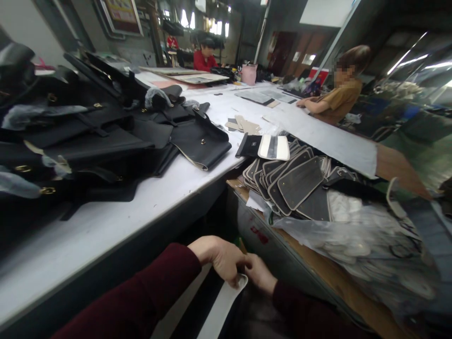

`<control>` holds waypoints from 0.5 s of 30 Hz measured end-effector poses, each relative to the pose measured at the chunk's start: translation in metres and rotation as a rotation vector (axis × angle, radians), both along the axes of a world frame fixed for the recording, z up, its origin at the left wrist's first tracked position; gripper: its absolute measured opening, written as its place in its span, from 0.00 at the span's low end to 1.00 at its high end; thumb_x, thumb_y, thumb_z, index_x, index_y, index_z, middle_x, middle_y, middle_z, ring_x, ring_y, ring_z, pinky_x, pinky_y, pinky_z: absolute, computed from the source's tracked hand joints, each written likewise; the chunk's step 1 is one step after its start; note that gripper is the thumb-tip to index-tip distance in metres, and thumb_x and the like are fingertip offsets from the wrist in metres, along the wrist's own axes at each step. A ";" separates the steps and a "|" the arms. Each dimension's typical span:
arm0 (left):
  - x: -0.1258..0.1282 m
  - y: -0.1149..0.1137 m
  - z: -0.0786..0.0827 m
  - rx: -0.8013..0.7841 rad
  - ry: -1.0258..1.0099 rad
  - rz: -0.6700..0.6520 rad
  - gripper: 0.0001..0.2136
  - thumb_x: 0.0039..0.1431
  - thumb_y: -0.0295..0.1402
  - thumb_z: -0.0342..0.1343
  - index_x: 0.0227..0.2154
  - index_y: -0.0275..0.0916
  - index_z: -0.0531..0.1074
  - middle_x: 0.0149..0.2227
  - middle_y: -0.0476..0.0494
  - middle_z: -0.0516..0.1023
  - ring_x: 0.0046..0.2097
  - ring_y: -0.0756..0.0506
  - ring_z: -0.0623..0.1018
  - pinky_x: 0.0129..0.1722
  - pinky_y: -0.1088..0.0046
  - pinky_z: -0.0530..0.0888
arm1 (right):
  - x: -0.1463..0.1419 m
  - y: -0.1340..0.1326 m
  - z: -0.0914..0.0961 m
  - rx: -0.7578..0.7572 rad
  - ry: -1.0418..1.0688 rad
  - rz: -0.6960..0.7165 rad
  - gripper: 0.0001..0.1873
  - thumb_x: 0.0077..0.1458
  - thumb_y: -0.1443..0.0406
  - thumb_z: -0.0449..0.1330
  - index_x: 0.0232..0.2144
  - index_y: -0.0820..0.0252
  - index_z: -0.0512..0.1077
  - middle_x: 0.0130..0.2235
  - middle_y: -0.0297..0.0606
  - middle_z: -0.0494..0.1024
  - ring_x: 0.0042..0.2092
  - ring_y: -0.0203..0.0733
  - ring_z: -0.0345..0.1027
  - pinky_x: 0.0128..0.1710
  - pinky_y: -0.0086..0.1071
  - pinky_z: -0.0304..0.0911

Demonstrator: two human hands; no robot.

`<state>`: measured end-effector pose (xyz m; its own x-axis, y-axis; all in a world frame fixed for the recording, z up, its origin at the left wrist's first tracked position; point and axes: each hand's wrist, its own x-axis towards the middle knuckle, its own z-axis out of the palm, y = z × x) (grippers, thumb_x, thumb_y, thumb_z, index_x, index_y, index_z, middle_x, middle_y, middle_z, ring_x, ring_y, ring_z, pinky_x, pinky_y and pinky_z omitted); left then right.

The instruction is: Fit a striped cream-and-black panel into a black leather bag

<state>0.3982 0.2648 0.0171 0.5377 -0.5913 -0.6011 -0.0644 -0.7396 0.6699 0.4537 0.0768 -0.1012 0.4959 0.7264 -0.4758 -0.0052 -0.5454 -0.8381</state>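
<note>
My left hand (218, 257) and my right hand (260, 273) meet low in the view, below the table edge, both in dark red sleeves. The left hand's fingers are closed on the rounded end of a long white strip (226, 303) that runs down toward my lap. A thin tan stick-like tool (242, 246) pokes up between the two hands. The right hand's fingers are curled against the left hand; what they hold is hidden.
Black leather bags (106, 136) pile on the grey table (116, 221) at left. A stack of dark rounded panels (293, 181) and clear plastic bags (360, 240) lie at right. One person (335, 94) works at the table's far right, another (205, 59) sits at the back.
</note>
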 end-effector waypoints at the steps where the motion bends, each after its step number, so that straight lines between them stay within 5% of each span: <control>1: -0.001 -0.001 0.000 -0.002 0.003 0.012 0.36 0.50 0.27 0.60 0.63 0.32 0.59 0.57 0.32 0.73 0.54 0.35 0.75 0.48 0.65 0.72 | 0.007 -0.015 0.005 -0.024 -0.009 -0.024 0.22 0.59 0.54 0.61 0.49 0.63 0.68 0.37 0.35 0.75 0.30 0.36 0.69 0.29 0.30 0.68; 4: -0.003 -0.003 -0.002 -0.009 0.044 0.064 0.36 0.50 0.30 0.60 0.63 0.30 0.58 0.55 0.31 0.74 0.50 0.34 0.77 0.44 0.64 0.73 | 0.025 -0.069 0.031 -0.106 0.057 -0.061 0.27 0.56 0.45 0.58 0.43 0.63 0.67 0.28 0.34 0.74 0.18 0.32 0.62 0.16 0.26 0.57; 7: -0.003 -0.004 -0.005 0.002 0.050 0.092 0.39 0.52 0.34 0.58 0.65 0.27 0.52 0.56 0.28 0.73 0.51 0.32 0.76 0.44 0.62 0.73 | 0.029 -0.099 0.065 -0.171 0.321 0.100 0.29 0.55 0.42 0.57 0.37 0.62 0.68 0.23 0.36 0.75 0.15 0.34 0.63 0.13 0.24 0.54; 10: -0.002 -0.004 -0.005 0.015 0.076 0.134 0.45 0.53 0.37 0.58 0.67 0.25 0.42 0.57 0.28 0.71 0.54 0.34 0.75 0.48 0.64 0.72 | 0.024 -0.086 0.081 -0.208 0.499 0.362 0.28 0.56 0.42 0.56 0.34 0.62 0.71 0.19 0.34 0.72 0.14 0.31 0.61 0.13 0.20 0.53; 15: 0.003 -0.002 -0.002 0.050 0.084 0.170 0.51 0.48 0.33 0.61 0.67 0.23 0.33 0.56 0.28 0.72 0.53 0.37 0.75 0.49 0.67 0.72 | 0.018 -0.037 0.067 -0.310 0.477 0.541 0.35 0.55 0.36 0.52 0.31 0.63 0.70 0.16 0.31 0.68 0.13 0.32 0.61 0.12 0.19 0.54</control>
